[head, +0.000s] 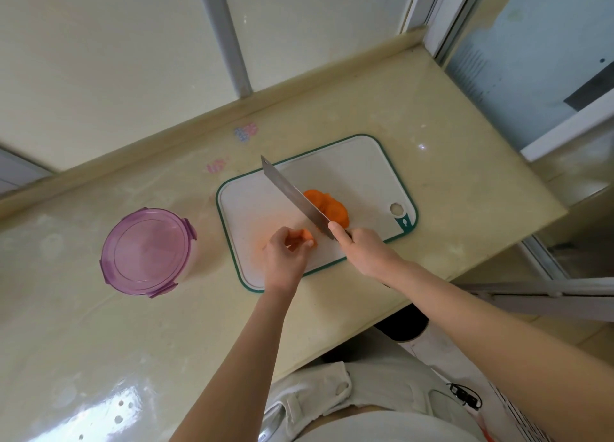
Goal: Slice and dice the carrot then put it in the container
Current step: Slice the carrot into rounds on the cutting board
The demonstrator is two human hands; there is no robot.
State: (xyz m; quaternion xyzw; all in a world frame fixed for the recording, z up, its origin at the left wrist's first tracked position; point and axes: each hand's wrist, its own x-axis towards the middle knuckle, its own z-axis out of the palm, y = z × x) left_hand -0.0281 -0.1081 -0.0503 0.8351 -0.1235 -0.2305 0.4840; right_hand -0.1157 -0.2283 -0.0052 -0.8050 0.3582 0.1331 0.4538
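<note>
A white cutting board (362, 172) with a green rim lies on the counter. On it, a row of orange carrot slices (329, 206) lies to the right of the knife blade. My left hand (285, 259) pinches a short carrot stub (307, 237) near the board's front edge. My right hand (365, 249) grips the handle of a cleaver (292, 196), whose blade points away to the upper left, between the stub and the slices. A round container (148, 250) with a purple clip lid on it stands left of the board.
The cream counter (465, 189) ends at a raised back ledge against frosted panels. Its right edge drops off beside a window frame. Small pink and purple stickers (246, 132) mark the counter behind the board.
</note>
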